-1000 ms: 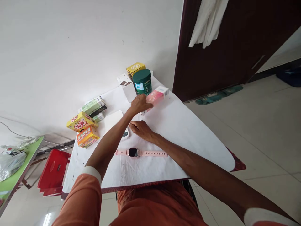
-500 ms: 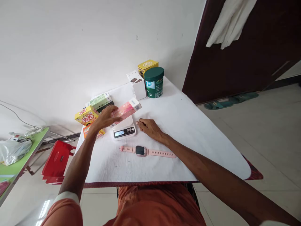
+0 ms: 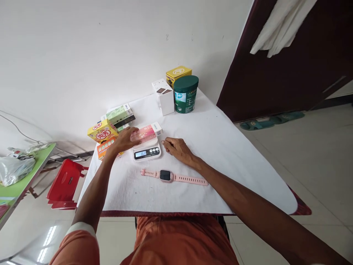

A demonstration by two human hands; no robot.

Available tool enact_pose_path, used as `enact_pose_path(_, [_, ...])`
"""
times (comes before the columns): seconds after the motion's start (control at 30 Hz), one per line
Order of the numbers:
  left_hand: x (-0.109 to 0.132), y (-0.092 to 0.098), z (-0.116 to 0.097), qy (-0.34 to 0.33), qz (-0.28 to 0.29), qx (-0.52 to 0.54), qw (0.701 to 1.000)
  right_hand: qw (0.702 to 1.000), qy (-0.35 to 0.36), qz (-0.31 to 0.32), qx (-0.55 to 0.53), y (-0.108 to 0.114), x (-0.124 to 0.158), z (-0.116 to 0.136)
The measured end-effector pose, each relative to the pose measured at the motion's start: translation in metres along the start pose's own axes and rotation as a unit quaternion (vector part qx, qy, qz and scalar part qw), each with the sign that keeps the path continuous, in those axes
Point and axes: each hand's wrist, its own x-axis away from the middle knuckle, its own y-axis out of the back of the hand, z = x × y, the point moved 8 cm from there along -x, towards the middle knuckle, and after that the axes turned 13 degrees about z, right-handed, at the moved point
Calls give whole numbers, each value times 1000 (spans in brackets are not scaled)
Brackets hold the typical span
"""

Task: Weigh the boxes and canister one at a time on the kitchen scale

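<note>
A pink and white box [image 3: 146,133] lies flat over the platform of a small white kitchen scale [image 3: 147,152], whose lit display shows digits. The thumb and fingers of my left hand [image 3: 125,140] are around the left end of this box. Just right of the scale, my right hand [image 3: 178,149] rests on the table with its fingers curled in and nothing visible in them. A pink-strapped smartwatch [image 3: 165,176] is stretched out in front of the scale. Left of my left hand stand a yellow box [image 3: 102,131] and an orange box [image 3: 106,146].
Green boxes [image 3: 118,114] are stacked at the back left of the white-covered table [image 3: 234,165]. A white box [image 3: 165,99], a dark green tub [image 3: 186,95] and another yellow box [image 3: 179,71] stand at the back. A red chair [image 3: 64,182] is on the left.
My left hand has brought the pink box down from a tilted position above the scale to lie level on it. The display digits differ. My right hand stays beside the scale.
</note>
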Motion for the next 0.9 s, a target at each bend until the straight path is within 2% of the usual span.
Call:
enact_pose_path(0.07, [13, 2, -3, -18, -60, 26, 998, 1000, 2, 0, 3, 0, 0, -1])
enact_pose_path(0.13, [31, 4, -3, -25, -172, 56, 983, 1000, 2, 1, 3, -1, -1, -2])
enact_pose_path(0.27, [72, -9, 12, -9, -412, 93, 906, 1000, -1, 4, -7, -2, -1, -3])
enact_pose_path(0.37, [87, -20, 22, -18, -494, 96, 864, 1000, -6, 3, -12, -2, 0, -2])
enact_pose_path(0.53, [90, -19, 34, -5, -520, 117, 846, 1000, -9, 0, -14, -2, -1, -2])
enact_pose_path(0.77, [88, -23, 37, 4, -512, 123, 850, 1000, -11, 2, -13, -3, -1, -4])
enact_pose_path(0.83, [85, -23, 34, 8, -498, 113, 860, 1000, -9, 3, -15, -3, -1, -3])
enact_pose_path(0.9, [77, -23, 23, -2, -456, 83, 886, 1000, -7, 5, -16, -3, 0, -2])
